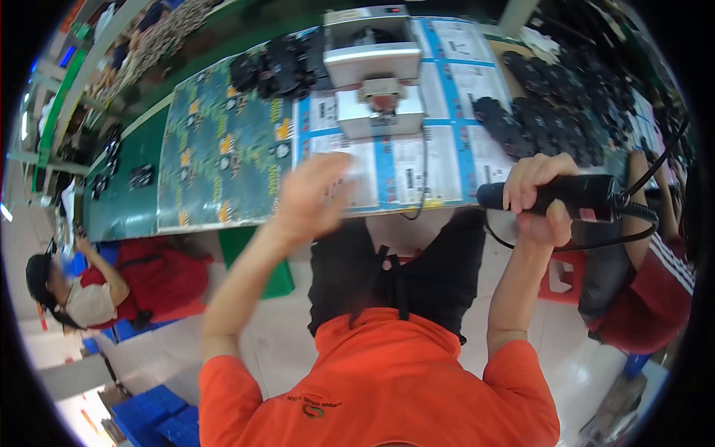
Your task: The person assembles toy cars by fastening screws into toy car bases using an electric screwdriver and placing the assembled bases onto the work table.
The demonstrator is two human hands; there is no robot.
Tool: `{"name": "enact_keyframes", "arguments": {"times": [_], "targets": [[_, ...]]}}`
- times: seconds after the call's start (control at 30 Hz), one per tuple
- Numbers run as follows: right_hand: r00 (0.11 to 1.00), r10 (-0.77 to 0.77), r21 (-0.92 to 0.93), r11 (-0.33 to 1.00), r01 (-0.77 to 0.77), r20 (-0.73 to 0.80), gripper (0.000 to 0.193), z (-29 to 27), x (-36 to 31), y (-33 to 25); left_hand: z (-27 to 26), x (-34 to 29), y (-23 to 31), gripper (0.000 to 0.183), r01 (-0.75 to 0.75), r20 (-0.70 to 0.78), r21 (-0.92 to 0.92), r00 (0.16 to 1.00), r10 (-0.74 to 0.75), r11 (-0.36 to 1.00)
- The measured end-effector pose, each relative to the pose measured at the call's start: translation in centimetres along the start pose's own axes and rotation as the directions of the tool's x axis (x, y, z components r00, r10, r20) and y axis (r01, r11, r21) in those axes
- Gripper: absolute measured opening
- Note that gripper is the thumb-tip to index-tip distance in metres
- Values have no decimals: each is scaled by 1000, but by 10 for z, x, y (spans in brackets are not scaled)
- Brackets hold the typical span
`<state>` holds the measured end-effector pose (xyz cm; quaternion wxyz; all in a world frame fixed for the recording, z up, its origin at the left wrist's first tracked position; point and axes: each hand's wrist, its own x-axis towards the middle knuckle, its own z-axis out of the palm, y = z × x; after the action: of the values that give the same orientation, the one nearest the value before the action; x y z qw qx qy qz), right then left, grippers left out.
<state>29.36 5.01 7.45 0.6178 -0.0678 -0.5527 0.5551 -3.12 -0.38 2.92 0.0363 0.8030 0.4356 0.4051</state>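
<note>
Orange shirt is closest. Right hand holds a black tool; its loopy cord could snag and tug. Blurry left hand: can't tell its grip.

The right hand grips a corded tool; the left hand blurs near the table; black parts flank a machine.

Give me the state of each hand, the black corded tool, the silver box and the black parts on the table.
Left hand: blurred, fingers bent; whether it holds anything, unclear.
Right hand: closed around the black tool.
Black tool: held sideways; on or off, unclear.
Silver box: open-topped, dark contents inside.
Black parts at right: laid in rows.
Black parts at left: bunched together.
</note>
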Motion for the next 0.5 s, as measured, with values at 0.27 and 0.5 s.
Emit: {"name": "enact_keyframes", "arguments": {"times": [0.27,0.5], "targets": [[999,-33,-106,994,37,35,46,-17,-32,-71,187,170,57,63,372,27,33,927,-373,928],[997,-27,-160,986,37,67,43,-22,-31,-76,204,163,52,73,437,91,-165,899,-428,884]]}}
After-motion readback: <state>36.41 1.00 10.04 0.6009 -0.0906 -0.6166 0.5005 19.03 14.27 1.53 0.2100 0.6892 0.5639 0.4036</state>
